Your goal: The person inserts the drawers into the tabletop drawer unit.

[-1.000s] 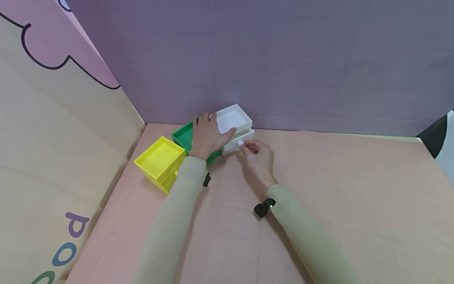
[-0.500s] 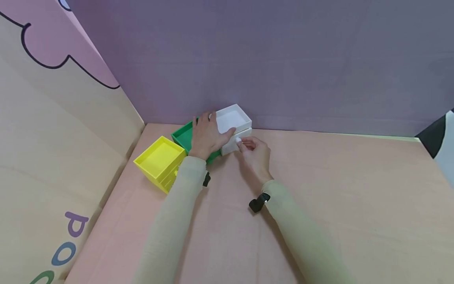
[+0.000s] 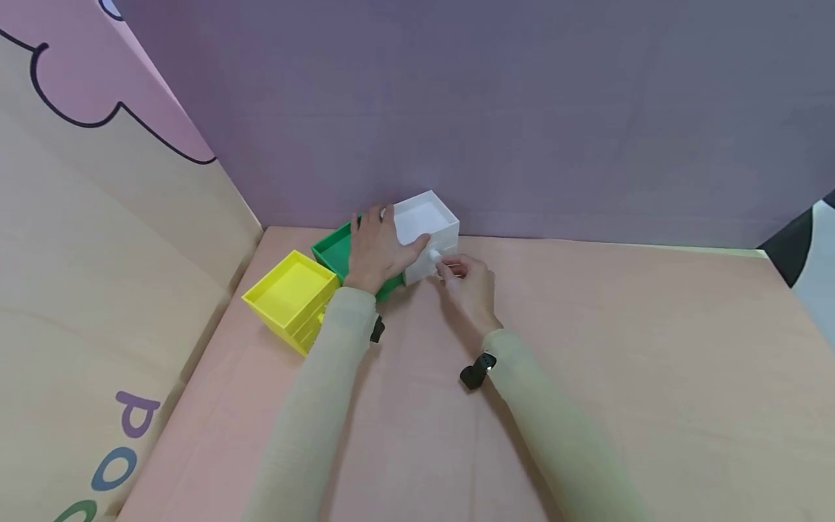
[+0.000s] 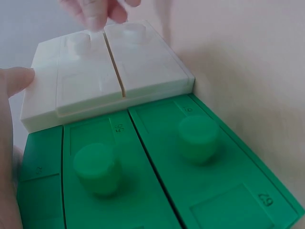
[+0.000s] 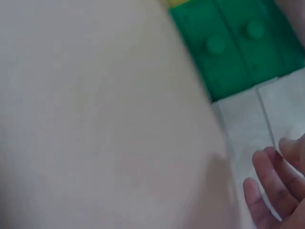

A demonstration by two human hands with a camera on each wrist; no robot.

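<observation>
A small white drawer box [image 3: 427,217] with a tray-like top stands against the back wall, beside a green drawer box [image 3: 335,251]. Its two drawer fronts with round knobs lie nearly flush in the left wrist view. My left hand [image 3: 380,250] rests across the white and green boxes, fingers spread, thumb at the white box's upper front edge. My right hand [image 3: 471,286] is at the white box's front, fingers loosely bent beside the upper white knob [image 4: 78,44]. In the left wrist view its fingertips [image 4: 96,21] are a little apart from that knob.
A yellow drawer box [image 3: 292,290] stands left of the green one, partly behind my left sleeve. The purple-grey back wall [image 3: 496,116] rises right behind the boxes, and a printed cream wall [image 3: 130,254] stands on the left. Pink cloth [image 3: 587,326] covers the table.
The upper white drawer, slightly pulled out a second ago, has slid in. My right hand moved left with it, then its fingers came off the knob. My left hand stayed on the boxes.
</observation>
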